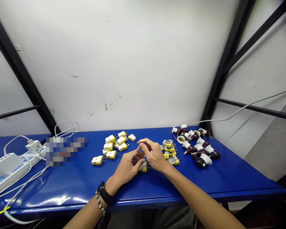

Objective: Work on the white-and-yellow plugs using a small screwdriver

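Observation:
My left hand [130, 163] is curled at the front middle of the table, thumb against a white-and-yellow plug [144, 167] whose prongs point right. Its other fingers bend behind the plug, partly hidden. Over the plug, my right hand [154, 156] has thumb and fingertips pinched together. A bit of something dark shows between them, too covered to name. Left of my hands lie several closed white-and-yellow plugs [111, 155]. Just right of them are several opened plug halves [173, 160] with metal parts showing.
Several dark lamp holders with white sockets [205, 159] lie at the right; a thin screwdriver [173, 135] is beside them. A white power strip [13, 175] with looping cables is on the left. The blue table [69, 187] meets a white back wall between black frame posts.

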A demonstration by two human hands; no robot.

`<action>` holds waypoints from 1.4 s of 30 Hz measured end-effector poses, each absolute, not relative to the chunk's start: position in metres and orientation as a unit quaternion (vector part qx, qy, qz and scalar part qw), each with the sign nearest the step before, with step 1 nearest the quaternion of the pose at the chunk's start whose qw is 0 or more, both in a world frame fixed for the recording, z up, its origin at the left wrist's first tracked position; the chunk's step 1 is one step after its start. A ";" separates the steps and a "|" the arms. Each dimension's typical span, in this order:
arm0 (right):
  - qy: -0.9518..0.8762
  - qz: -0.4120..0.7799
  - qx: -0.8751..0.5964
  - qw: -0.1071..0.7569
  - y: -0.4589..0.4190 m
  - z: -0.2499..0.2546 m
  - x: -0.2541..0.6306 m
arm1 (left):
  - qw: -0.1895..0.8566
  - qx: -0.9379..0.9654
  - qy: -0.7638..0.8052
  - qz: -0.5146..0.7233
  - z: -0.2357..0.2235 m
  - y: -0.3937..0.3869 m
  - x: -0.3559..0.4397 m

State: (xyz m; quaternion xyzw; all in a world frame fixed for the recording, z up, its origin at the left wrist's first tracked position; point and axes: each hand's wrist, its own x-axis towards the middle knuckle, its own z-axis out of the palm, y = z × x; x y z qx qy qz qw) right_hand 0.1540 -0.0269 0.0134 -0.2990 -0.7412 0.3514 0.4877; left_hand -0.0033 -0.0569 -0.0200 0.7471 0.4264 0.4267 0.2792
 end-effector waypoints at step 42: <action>-0.658 0.398 -0.301 0.563 -0.021 0.028 0.172 | 0.229 0.807 0.474 0.268 -0.002 -0.067 -0.030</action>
